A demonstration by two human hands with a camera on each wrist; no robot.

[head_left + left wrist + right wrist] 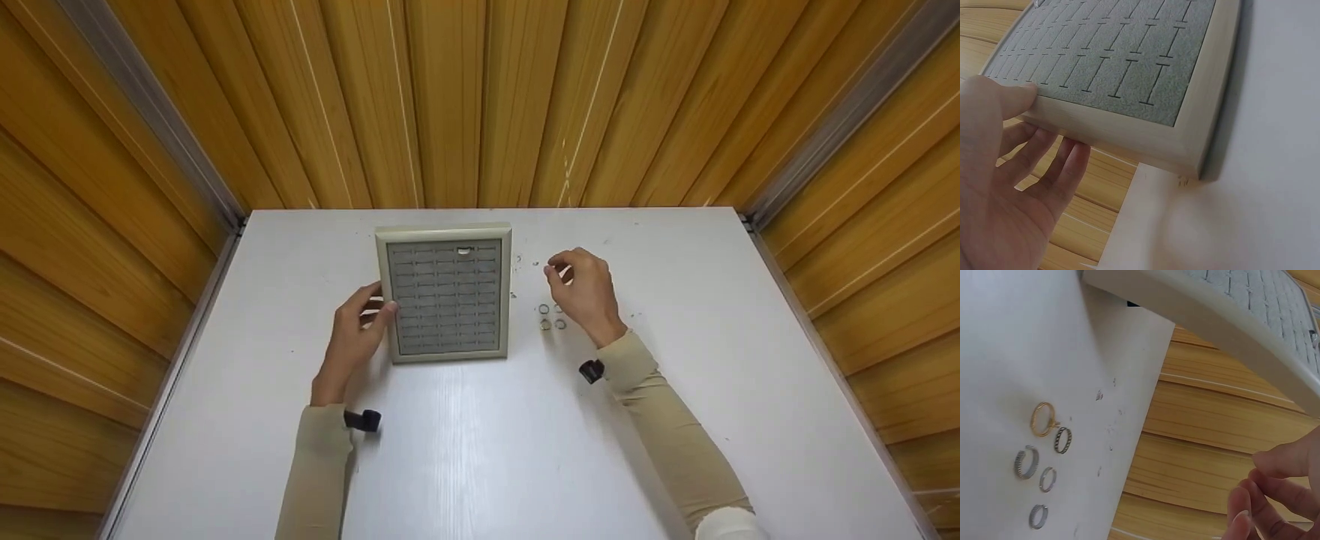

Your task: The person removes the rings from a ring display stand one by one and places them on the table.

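Observation:
A ring display tray [446, 300] with a pale frame and grey slotted padding stands tilted up on the table. My left hand [356, 328] grips its left side, thumb on the front of the frame and fingers behind. One silvery ring [465, 250] sits in a slot in the top row. To the tray's right, my right hand [586, 291] is raised with loosely bent fingers, the tips close together; no object shows between them. Several loose rings lie below it, including a gold ring [1042, 419], a dark braided ring [1063, 440] and a ribbed silver ring [1026, 462].
The white table [442, 450] carries the tray and rings. Small dark marks [1099, 395] dot its surface near the rings. Wood-look panels [480, 105] close off the back and both sides.

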